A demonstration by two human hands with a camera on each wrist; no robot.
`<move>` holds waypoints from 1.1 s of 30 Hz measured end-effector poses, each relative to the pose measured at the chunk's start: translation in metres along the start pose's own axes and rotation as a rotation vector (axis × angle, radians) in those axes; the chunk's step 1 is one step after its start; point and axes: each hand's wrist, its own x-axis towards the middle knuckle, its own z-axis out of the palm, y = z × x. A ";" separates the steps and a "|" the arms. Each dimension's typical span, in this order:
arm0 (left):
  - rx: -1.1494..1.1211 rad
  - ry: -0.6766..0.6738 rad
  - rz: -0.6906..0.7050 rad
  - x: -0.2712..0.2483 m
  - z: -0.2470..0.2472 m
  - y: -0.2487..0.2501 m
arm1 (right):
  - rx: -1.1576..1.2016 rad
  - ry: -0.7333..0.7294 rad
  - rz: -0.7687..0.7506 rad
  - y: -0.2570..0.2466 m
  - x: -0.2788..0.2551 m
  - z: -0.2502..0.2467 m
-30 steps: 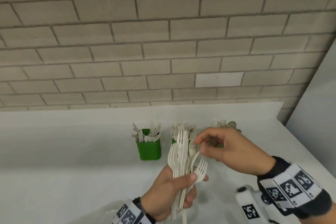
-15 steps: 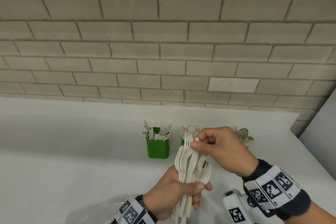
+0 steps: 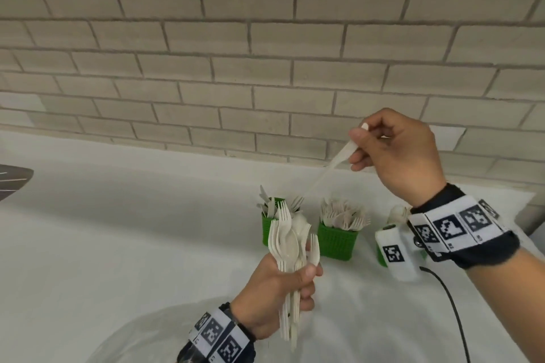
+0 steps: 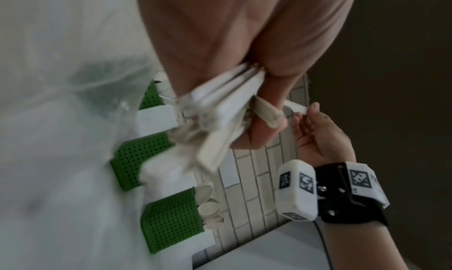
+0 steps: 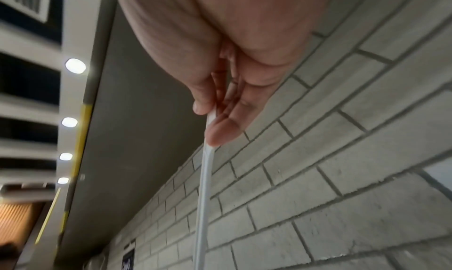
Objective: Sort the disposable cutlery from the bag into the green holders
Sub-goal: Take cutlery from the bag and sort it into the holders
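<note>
1. Landmark: middle holder (image 3: 337, 242), green and perforated, on the white surface (image 3: 118, 230) by the brick wall (image 3: 265, 53). It's full of forks, tines up.
2. Left holder (image 3: 267, 230) is just left of it, partly hidden behind the bundle. The contents look like knives, so each holder takes one type.
3. Right holder (image 4: 171, 224) is just right of the middle one. In the head view the wrist camera (image 3: 395, 253) mostly blocks it. The left wrist view shows round spoon bowls sticking out the top.
4. Left hand (image 3: 274, 298) is in front of the middle holder, nearer the person, fingers and thumb wrapped round a bundle (image 3: 290, 244) of mixed forks and spoons. Handles are down and heads up, likely so types can be read at a glance and single pieces pulled out from the top.
5. Right hand (image 3: 395, 153) is raised above and right of the middle holder, pinching the handle end of one piece (image 3: 336, 160) between thumb and fingertips. The piece slants down-left, its far end over the left holder. It is motion-blurred and looks like a knife, but I can't confirm.
6. The end-of-handle pinch probably keeps the fingers clear of the packed holder tops so the piece can be dropped in vertically.
7. Bag (image 3: 141, 333): clear plastic, in front of the middle holder at the person's edge of the surface, under the left wrist. Can't tell whether cutlery remains inside.
8. Judgement: sorting is well along but the bundle is still thick. Risk: the loose piece catching on upright cutlery.
</note>
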 end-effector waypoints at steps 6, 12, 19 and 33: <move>-0.017 0.106 0.087 -0.005 -0.011 0.015 | -0.256 -0.104 -0.108 0.032 0.029 0.061; -0.036 0.119 0.147 -0.007 -0.018 0.018 | -0.496 -0.321 -0.055 0.099 0.034 0.112; 0.012 0.089 0.211 -0.007 -0.019 0.024 | -0.743 -0.496 0.095 0.137 0.018 0.135; 0.109 0.103 0.340 -0.001 -0.009 0.026 | -0.137 -0.329 0.188 0.059 -0.039 0.073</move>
